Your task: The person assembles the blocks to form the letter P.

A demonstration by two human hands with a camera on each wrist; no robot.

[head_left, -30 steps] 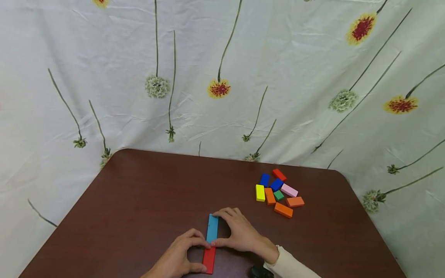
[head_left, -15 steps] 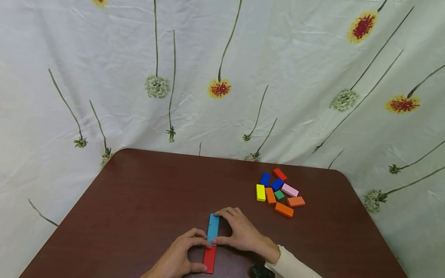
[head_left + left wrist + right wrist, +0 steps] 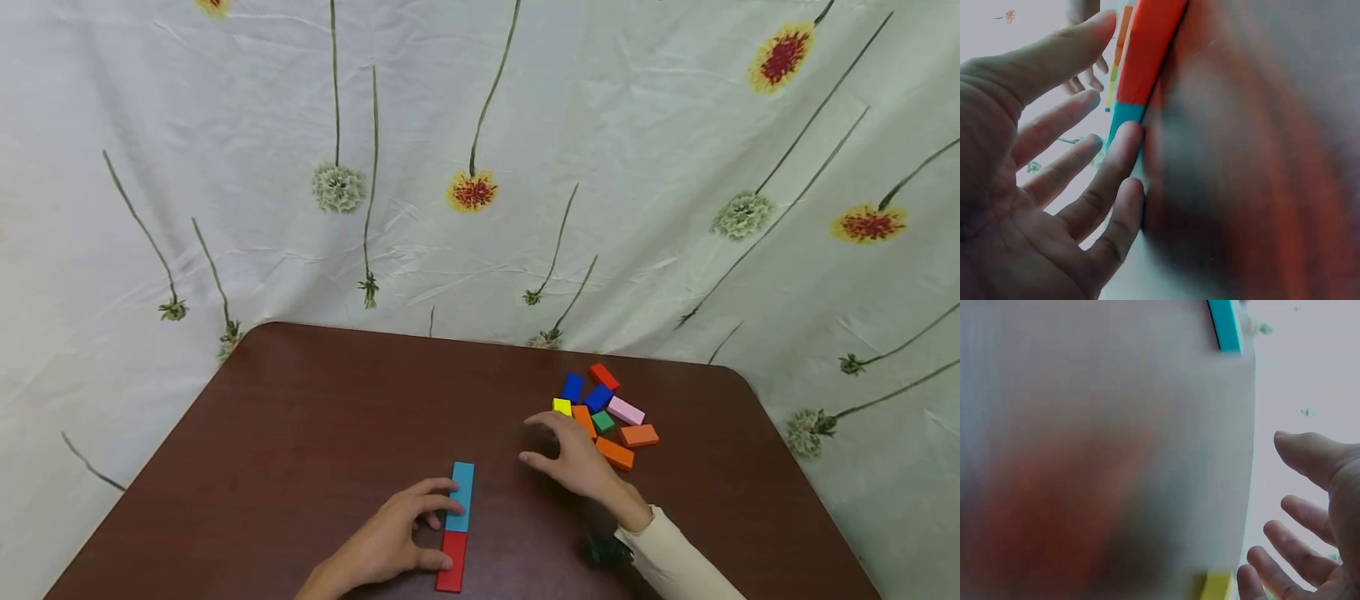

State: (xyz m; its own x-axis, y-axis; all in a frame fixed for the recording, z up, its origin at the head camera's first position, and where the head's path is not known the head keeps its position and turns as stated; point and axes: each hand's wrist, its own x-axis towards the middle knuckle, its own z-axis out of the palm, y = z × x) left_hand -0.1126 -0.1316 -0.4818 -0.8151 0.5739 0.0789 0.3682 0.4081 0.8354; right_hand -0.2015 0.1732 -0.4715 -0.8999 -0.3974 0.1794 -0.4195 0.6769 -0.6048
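Observation:
A light-blue block point(image 3: 465, 483) and a red block point(image 3: 452, 567) lie end to end in a straight line on the brown table, their short ends meeting. Over their left side is my left hand point(image 3: 386, 533), fingers spread and loosely bent; the left wrist view shows its fingertips point(image 3: 1127, 140) close by the blue block, and contact is hard to tell. My right hand point(image 3: 581, 467) hovers with parted thumb and fingers, holding nothing, just short of the pile of coloured blocks. It partly covers a yellow block point(image 3: 562, 406) and an orange block point(image 3: 582, 419).
Around the right hand lie two dark-blue blocks, a green block point(image 3: 602, 422), a pink block point(image 3: 626, 410), a red one point(image 3: 603, 377) and more orange ones point(image 3: 615, 453). A dark object point(image 3: 603, 548) sits by the right wrist. A flowered white cloth point(image 3: 420, 233) hangs behind the table.
My right hand has let go of the light-blue block and moved right and away toward the pile. The left hand's fingers have loosened and shifted slightly forward over the blue block.

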